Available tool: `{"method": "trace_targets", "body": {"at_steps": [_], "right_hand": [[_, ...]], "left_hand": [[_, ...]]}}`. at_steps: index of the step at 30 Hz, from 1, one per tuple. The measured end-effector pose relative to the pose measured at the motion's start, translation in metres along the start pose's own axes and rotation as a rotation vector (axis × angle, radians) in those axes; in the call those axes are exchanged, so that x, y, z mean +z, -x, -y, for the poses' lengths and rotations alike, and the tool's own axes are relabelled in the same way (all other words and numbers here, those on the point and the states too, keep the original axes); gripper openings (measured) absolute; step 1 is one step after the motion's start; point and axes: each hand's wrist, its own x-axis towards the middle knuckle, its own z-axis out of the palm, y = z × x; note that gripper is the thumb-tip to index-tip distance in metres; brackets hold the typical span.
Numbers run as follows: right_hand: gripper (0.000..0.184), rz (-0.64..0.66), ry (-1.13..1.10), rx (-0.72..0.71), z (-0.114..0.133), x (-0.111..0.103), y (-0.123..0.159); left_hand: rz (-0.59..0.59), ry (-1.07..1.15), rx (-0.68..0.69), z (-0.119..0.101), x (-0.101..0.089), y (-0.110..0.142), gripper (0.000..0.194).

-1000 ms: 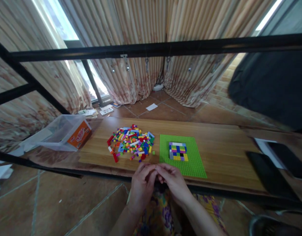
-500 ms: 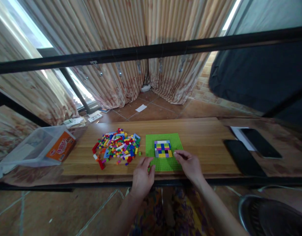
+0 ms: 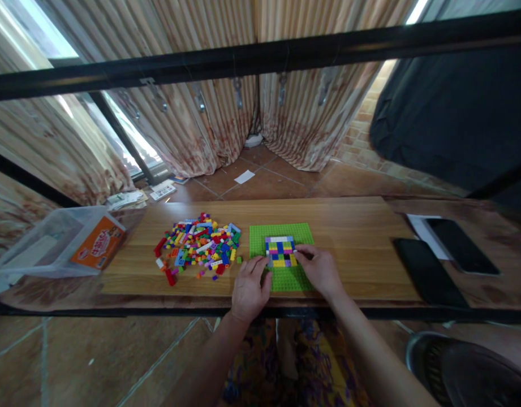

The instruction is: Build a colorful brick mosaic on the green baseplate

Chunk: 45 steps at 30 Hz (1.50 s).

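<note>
You can read no text: left of the brick pile (image 3: pixel 203 246), the orange label (image 3: pixel 98 244) on the clear box (image 3: pixel 52 232) bears blurred white characters; behind the pile, a white card's (image 3: pixel 162 190) print is too small.

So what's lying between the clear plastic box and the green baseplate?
In the head view, a heap of loose colored bricks, then, nearest the baseplate, one small green brick, on the wooden tabletop.

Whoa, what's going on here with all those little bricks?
Someone's left hand is at the left edge of a colourful brick build, and the right hand is at its right edge. Any piece pinched there is too small to make out. The build sits on a green baseplate. To its left, a loose pile of bricks lies on the wooden board.
</note>
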Motion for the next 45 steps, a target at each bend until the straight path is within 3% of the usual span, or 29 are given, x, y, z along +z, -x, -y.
{"method": "trace_targets", "body": {"at_steps": [11,19,22,34,41,45], "right_hand": [[0.027,-0.018,0.141,-0.012,0.007,0.002,-0.002],[0.046,-0.015,-0.141,0.087,-0.011,-0.004,-0.003],[0.051,0.004,-0.152,0.136,-0.014,-0.005,-0.009],[0.036,0.012,0.008,0.095,-0.011,0.000,-0.017],[0.036,0.053,-0.058,0.151,-0.013,0.000,-0.024],[0.043,0.078,-0.228,0.227,-0.011,-0.001,-0.024]], "left_hand": [[0.021,0.051,-0.019,-0.003,-0.002,-0.001,0.033],[0.010,0.072,-0.022,-0.003,0.000,0.000,0.034],[0.011,0.082,-0.022,-0.003,0.001,0.000,0.033],[0.014,0.059,-0.040,-0.006,-0.001,0.000,0.033],[0.000,0.079,-0.034,-0.004,0.002,0.000,0.034],[0.015,0.078,-0.031,-0.003,0.000,0.000,0.035]]}}
